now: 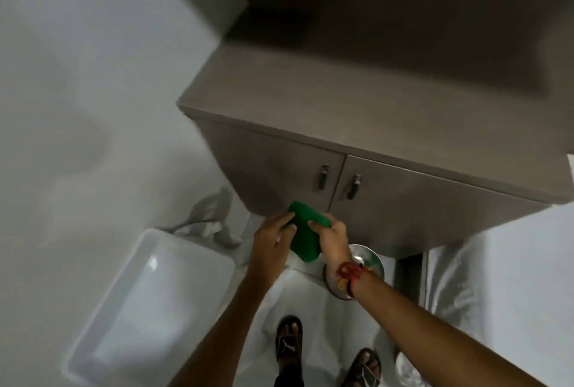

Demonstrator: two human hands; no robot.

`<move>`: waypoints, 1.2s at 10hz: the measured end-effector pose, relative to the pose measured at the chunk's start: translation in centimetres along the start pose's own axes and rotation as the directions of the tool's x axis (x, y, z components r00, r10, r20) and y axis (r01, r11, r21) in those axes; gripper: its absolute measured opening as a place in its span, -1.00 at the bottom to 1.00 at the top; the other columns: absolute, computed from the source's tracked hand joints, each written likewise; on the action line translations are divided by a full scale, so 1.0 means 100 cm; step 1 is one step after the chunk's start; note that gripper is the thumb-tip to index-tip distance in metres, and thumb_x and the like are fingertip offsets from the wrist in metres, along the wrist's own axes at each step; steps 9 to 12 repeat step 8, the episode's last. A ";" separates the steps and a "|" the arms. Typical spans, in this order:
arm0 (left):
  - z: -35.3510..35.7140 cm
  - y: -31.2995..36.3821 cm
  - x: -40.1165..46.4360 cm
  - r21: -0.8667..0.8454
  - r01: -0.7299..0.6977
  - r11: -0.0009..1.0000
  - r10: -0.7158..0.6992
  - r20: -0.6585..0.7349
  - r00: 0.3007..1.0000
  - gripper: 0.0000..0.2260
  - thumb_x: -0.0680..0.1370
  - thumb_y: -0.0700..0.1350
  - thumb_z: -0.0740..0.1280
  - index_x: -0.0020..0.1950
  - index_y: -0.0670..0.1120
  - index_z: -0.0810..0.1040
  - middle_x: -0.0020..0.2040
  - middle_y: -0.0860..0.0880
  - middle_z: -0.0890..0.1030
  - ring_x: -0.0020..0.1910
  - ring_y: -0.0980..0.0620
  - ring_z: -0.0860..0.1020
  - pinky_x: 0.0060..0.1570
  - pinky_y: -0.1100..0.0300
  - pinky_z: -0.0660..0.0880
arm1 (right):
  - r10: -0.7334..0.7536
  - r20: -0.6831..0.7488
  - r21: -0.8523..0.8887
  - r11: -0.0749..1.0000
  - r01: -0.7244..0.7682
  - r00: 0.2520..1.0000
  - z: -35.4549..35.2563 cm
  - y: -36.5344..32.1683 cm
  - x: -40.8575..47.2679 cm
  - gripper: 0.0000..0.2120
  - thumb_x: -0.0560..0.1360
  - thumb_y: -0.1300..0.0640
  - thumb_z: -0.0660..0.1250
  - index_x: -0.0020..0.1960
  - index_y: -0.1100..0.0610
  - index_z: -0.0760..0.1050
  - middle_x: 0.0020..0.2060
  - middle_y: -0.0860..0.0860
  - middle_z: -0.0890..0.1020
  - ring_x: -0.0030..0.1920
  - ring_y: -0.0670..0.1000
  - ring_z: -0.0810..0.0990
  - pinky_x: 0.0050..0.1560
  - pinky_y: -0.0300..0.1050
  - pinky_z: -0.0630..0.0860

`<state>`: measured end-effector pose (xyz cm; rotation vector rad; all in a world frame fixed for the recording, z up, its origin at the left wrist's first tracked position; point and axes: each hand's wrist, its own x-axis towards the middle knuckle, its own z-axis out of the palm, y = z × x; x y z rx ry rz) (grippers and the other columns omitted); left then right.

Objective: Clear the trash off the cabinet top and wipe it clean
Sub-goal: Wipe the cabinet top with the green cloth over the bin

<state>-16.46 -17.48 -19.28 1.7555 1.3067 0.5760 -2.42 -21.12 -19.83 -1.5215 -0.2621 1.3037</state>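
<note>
A green cloth point(306, 236) hangs folded between both hands, low in front of the cabinet doors. My left hand point(273, 239) grips its left edge and my right hand point(334, 237), with red threads at the wrist, pinches its right edge. The grey-brown cabinet top point(357, 91) lies above and beyond the hands, and no trash shows on it. The picture is blurred by motion.
Two metal door handles point(338, 180) sit on the cabinet front. A white rectangular basin point(149, 299) stands at lower left. A round steel bin lid point(368, 257) is on the floor under my right wrist. White bedding point(503, 278) fills the right side. My sandalled feet point(326, 355) are below.
</note>
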 end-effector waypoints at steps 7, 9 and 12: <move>-0.220 -0.116 -0.118 -0.001 0.700 0.714 -0.698 -0.086 0.711 -0.62 0.63 0.01 0.34 0.31 -0.25 0.55 0.25 -0.29 0.63 0.24 -0.27 0.61 0.28 -0.08 0.55 | 0.494 0.356 -0.429 0.841 -0.331 0.793 0.212 0.079 -0.108 -0.49 0.54 0.25 0.36 0.45 0.20 0.30 0.19 0.16 0.59 0.11 0.13 0.63 0.10 0.01 0.63; -0.218 -0.112 -0.118 0.116 0.679 0.725 -0.664 -0.147 0.734 -0.56 0.64 -0.04 0.33 0.43 -0.26 0.44 0.37 -0.27 0.56 0.36 -0.25 0.53 0.41 -0.04 0.45 | 0.473 0.354 -0.491 0.828 -0.271 0.807 0.205 0.075 -0.108 -0.40 0.56 0.26 0.37 0.53 0.22 0.22 0.14 0.09 0.58 0.11 0.08 0.60 0.20 -0.03 0.57; -0.218 -0.112 -0.118 0.116 0.679 0.725 -0.664 -0.147 0.734 -0.56 0.64 -0.04 0.33 0.43 -0.26 0.44 0.37 -0.27 0.56 0.36 -0.25 0.53 0.41 -0.04 0.45 | 0.473 0.354 -0.491 0.828 -0.271 0.807 0.205 0.075 -0.108 -0.40 0.56 0.26 0.37 0.53 0.22 0.22 0.14 0.09 0.58 0.11 0.08 0.60 0.20 -0.03 0.57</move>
